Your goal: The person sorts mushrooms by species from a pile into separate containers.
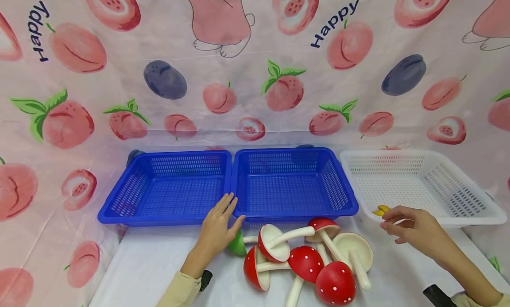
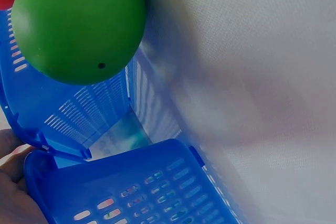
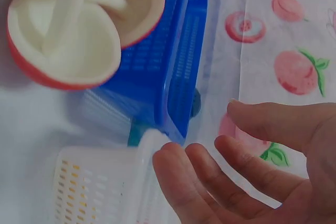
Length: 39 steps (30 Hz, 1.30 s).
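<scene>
My left hand [image 1: 217, 227] reaches to the front corners where the left blue basket [image 1: 159, 220] and the middle blue basket [image 1: 295, 215] meet, fingertips at their rims. Beneath it, partly hidden, lies a green-capped toy mushroom [image 1: 237, 245]; its round green cap [image 2: 79, 30] looms large in the left wrist view. My right hand [image 1: 418, 229] hovers over the front rim of the white basket [image 1: 462, 220], fingers loosely bent and holding nothing in the right wrist view. Past its fingertips, a small yellow thing [image 1: 382, 209] shows at that basket's front left.
Several red-capped toy mushrooms with white dots [image 1: 306, 262] lie heaped on the white table [image 1: 147, 262] before the middle basket. All three baskets stand side by side against a fruit-print cloth [image 1: 239, 68] hanging behind.
</scene>
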{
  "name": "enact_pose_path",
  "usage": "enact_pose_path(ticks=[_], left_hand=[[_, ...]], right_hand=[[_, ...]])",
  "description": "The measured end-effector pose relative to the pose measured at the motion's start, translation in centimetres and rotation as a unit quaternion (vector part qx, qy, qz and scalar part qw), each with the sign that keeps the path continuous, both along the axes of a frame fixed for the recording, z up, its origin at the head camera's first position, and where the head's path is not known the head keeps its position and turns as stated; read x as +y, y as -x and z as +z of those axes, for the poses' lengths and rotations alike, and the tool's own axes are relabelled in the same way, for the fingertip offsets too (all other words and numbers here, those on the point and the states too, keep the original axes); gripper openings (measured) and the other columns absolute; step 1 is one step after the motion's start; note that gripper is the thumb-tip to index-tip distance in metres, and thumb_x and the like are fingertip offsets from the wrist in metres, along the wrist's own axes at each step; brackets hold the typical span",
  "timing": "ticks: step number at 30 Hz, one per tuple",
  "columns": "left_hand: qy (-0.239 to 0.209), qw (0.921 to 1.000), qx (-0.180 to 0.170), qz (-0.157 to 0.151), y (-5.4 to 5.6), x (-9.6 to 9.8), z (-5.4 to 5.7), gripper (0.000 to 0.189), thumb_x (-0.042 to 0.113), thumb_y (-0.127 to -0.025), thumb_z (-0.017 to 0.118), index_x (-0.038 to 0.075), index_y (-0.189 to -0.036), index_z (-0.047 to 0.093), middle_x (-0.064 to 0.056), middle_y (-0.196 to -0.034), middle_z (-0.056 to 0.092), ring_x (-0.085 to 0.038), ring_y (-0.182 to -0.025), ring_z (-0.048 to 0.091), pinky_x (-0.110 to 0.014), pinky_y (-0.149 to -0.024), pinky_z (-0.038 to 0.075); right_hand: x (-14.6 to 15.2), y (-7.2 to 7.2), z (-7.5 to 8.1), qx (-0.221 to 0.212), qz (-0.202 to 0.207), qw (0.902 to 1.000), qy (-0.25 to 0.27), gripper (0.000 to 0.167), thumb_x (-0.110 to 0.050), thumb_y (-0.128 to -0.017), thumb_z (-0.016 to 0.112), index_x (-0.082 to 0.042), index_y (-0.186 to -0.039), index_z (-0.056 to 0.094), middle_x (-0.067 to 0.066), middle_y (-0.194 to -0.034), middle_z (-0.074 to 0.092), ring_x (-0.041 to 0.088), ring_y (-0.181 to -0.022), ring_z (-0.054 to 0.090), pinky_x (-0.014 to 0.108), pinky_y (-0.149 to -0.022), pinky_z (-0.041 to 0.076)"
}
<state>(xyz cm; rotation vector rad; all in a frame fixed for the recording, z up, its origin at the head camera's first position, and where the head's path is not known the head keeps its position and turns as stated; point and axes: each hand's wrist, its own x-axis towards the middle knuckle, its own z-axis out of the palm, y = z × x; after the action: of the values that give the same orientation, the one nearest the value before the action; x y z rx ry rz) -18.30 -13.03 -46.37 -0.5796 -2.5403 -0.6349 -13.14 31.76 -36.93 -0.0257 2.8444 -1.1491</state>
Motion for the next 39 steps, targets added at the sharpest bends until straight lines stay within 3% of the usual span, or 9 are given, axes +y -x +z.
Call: enact_pose_path(ticks=[8, 18, 29, 34, 39], left_hand=[[0.004, 1.0000, 0.001, 0.002, 0.1, 0.2, 0.0, 0.056, 0.036, -0.090, 0.063, 0.000, -0.132, 0.054, -0.016, -0.142, 0.045, -0.030, -0.134, 0.037, -0.052, -0.102, 0.037], [0.005, 1.0000, -0.005, 0.001, -0.1, 0.3, 0.3, 0.055, 0.036, -0.091, 0.062, 0.001, -0.132, 0.054, -0.015, -0.142, 0.045, -0.029, -0.134, 0.036, -0.052, -0.102, 0.036], [0.009, 0.9999, -0.007, 0.003, -0.4, 0.3, -0.2, 0.055, 0.035, -0.090, 0.063, 0.000, -0.132, 0.054, -0.016, -0.141, 0.046, -0.031, -0.133, 0.038, -0.053, -0.101, 0.037], [0.006, 1.0000, -0.002, 0.007, -0.4, 0.2, -0.2, 0.055, 0.035, -0.091, 0.062, 0.000, -0.132, 0.055, -0.015, -0.141, 0.046, -0.030, -0.134, 0.037, -0.052, -0.102, 0.037], [0.006, 1.0000, 0.004, 0.006, -0.2, 0.1, 0.0, 0.055, 0.036, -0.091, 0.062, 0.001, -0.132, 0.055, -0.016, -0.141, 0.046, -0.031, -0.134, 0.037, -0.052, -0.102, 0.036]], right_hand=[[-0.8, -1.1, -0.5, -0.033, 0.010, 0.9993, 0.016, 0.041, -0.027, -0.086, 0.070, 0.005, -0.108, 0.059, 0.009, -0.090, 0.066, 0.015, -0.072, 0.064, 0.029, -0.057, 0.055], [-2.1, -2.1, -1.4, -0.083, 0.016, 0.9955, 0.042, 0.037, -0.019, -0.085, 0.070, 0.006, -0.109, 0.057, 0.008, -0.083, 0.063, 0.019, -0.068, 0.062, 0.032, -0.054, 0.055], [-3.0, -2.9, -4.0, -0.131, 0.024, 0.9886, 0.071, 0.040, -0.022, -0.084, 0.071, 0.005, -0.109, 0.055, 0.007, -0.083, 0.058, 0.024, -0.068, 0.063, 0.037, -0.049, 0.054], [-3.7, -2.7, -5.0, -0.167, 0.000, 0.9840, 0.060, 0.047, -0.025, -0.081, 0.074, 0.004, -0.110, 0.053, 0.006, -0.082, 0.056, 0.022, -0.069, 0.062, 0.038, -0.050, 0.055], [-4.0, -2.7, -6.1, -0.196, 0.002, 0.9778, 0.074, 0.048, -0.020, -0.078, 0.076, 0.006, -0.110, 0.051, 0.006, -0.079, 0.057, 0.021, -0.067, 0.061, 0.039, -0.052, 0.055]])
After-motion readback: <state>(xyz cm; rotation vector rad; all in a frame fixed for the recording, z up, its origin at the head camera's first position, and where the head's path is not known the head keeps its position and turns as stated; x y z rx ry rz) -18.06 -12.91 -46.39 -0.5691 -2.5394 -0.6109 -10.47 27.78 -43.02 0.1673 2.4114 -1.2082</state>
